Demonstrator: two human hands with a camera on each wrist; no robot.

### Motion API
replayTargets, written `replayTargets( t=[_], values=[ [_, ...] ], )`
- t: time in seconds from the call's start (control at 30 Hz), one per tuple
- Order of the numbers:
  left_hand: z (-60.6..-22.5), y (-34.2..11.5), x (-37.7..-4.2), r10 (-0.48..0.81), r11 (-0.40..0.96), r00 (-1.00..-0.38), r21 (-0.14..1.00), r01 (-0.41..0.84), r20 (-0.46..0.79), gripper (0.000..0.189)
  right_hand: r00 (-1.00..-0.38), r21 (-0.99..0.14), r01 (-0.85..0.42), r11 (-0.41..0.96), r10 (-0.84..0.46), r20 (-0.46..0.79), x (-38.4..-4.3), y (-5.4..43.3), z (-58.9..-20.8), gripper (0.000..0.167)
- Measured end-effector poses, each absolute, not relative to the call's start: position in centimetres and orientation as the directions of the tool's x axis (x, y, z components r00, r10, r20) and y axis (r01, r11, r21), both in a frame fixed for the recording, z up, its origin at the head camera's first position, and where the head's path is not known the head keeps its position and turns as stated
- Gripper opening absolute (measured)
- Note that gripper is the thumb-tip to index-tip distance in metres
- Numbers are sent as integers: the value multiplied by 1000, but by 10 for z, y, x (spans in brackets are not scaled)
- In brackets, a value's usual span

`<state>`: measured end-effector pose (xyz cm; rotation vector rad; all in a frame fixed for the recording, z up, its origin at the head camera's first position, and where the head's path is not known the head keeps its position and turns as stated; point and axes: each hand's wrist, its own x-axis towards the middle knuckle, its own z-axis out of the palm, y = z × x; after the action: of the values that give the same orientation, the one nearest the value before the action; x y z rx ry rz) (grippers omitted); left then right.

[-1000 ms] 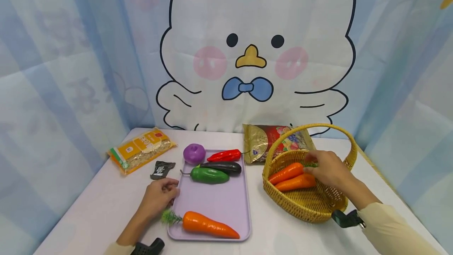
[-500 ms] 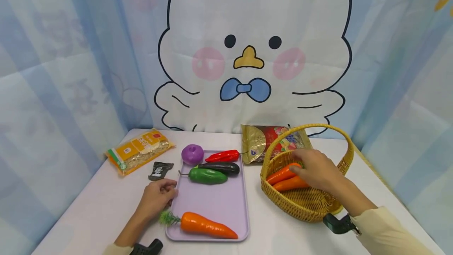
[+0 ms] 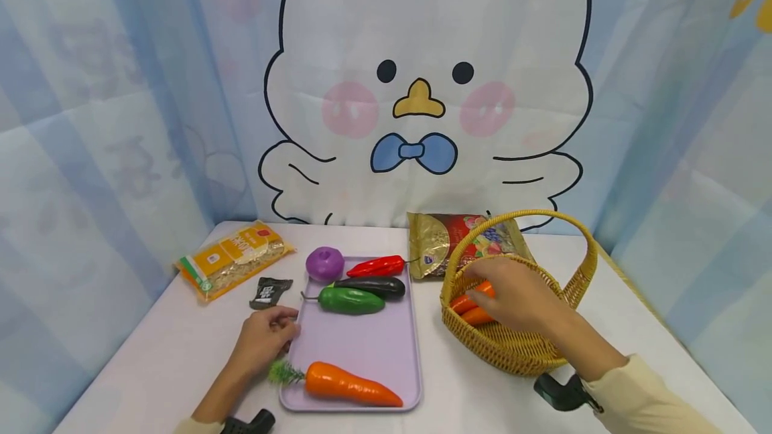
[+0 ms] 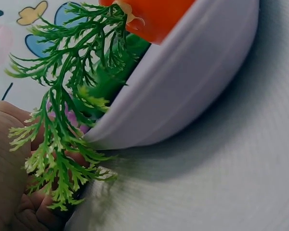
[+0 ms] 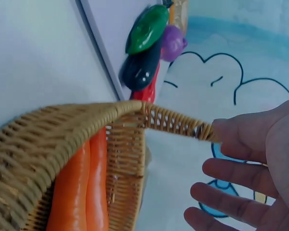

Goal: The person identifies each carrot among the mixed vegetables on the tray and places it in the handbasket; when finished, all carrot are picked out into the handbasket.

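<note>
My right hand [image 3: 509, 292] is over the wicker basket [image 3: 512, 357], fingers spread. In the right wrist view its thumb overlaps the handle [image 5: 176, 122], and nothing lies between the fingers. Two orange carrots [image 5: 70, 192] lie side by side in the basket, partly hidden by the hand in the head view. My left hand [image 3: 262, 339] rests at the left edge of the lilac tray [image 3: 338, 347], its fingers loosely bent beside the rim. Another carrot [image 3: 350, 384] lies across the tray's near end; its green leaves [image 4: 62, 106] hang over the rim, hiding part of the left hand.
At the tray's far end lie a green pepper [image 3: 350, 301], an eggplant [image 3: 376, 286], a red chili [image 3: 380, 265] and a purple onion [image 3: 324, 264]. A yellow food bag [image 3: 232, 260] and small black packet [image 3: 269, 292] lie left. Behind the basket is a gold-red bag [image 3: 452, 240].
My right hand has moved left across the basket, away from the carrots' leafy ends, and its fingers have spread. The left hand keeps its place by the tray. The head view has shifted slightly.
</note>
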<state>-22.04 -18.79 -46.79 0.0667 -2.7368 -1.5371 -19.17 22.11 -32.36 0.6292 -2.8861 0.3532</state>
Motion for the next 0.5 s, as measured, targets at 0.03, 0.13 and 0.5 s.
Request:
replayTargets(
  t=[0.03,0.13,0.5],
  values=[
    [-468,-188,-220,-40,520,-999,853,-38,-20,34,-891,-191,-440,877,-401,213,-190,218,-324,33],
    [-469,-189,-221,-41,517,-999,855,-42,-24,34,-879,-189,-464,865,-425,215,-186,208,-326,32],
    [-471,-189,-222,-37,523,-999,852,-25,-6,34,-850,-150,-521,840,-494,185,-181,171,-336,26]
  ],
)
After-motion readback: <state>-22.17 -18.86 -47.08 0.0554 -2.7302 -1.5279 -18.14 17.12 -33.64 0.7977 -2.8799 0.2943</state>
